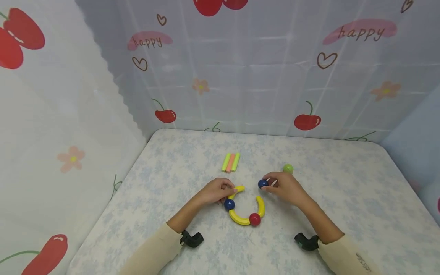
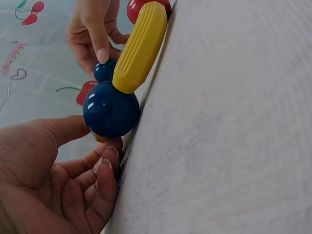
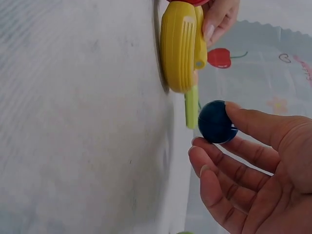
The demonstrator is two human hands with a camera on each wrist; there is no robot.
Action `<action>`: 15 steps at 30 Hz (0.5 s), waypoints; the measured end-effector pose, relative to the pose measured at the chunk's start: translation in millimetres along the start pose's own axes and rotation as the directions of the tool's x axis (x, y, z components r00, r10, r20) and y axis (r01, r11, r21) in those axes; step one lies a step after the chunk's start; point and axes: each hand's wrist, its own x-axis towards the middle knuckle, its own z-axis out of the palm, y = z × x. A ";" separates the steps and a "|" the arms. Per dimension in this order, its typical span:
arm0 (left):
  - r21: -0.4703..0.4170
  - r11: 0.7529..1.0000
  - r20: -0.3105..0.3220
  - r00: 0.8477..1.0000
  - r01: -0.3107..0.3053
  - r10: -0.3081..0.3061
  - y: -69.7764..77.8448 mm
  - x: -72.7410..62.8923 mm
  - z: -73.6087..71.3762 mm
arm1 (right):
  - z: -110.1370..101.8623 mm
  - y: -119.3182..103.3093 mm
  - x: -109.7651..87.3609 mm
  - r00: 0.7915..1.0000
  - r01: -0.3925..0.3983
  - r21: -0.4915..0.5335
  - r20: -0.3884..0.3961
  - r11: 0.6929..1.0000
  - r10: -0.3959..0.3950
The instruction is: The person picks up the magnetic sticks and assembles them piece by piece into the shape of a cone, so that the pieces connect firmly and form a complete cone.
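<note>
Curved yellow rods, a blue ball [image 1: 229,204] and a red ball [image 1: 254,219] join into an open ring on the table. My left hand [image 1: 217,190] pinches the upper-left yellow rod [image 1: 239,188] near its free end. On the ring's right side, another yellow rod [image 1: 261,206] rises from the red ball to a free end. Between thumb and fingertips, my right hand [image 1: 287,187] holds a second blue ball [image 3: 215,122], off to the right of the gap at the ring's top. The left wrist view shows the ring's blue ball [image 2: 111,109] close up, beside the left fingers.
Behind the ring lie two yellow-green sticks [image 1: 225,162] with an orange stick [image 1: 230,163] between them. A green ball [image 1: 288,168] sits just beyond the right hand. A printed curtain [image 1: 240,76] hangs along the table's [image 1: 165,152] back edge.
</note>
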 end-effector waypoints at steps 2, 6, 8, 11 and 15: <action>-0.004 1.000 0.000 1.000 0.001 -0.001 -0.3 -0.2 0.1 | 3.6 -5.8 2.7 1.000 0.013 0.009 0.022 1.000 -0.014; -0.009 1.000 -0.001 1.000 -0.001 0.001 -0.6 -0.6 1.2 | 12.3 -15.1 8.2 0.998 0.008 0.010 0.065 1.000 -0.008; -0.009 1.000 -0.001 1.000 -0.005 0.005 -0.4 -0.3 1.4 | 16.5 -18.6 10.4 0.997 0.011 0.000 0.079 1.000 -0.011; -0.012 1.000 0.003 1.000 -0.008 0.008 0.6 -0.8 1.1 | 21.2 -23.0 13.4 0.996 0.010 -0.005 0.093 1.000 -0.009; -0.017 1.000 0.008 1.000 -0.016 0.016 1.1 -0.9 0.1 | 24.5 -26.9 16.8 0.994 0.012 -0.005 0.106 1.000 -0.011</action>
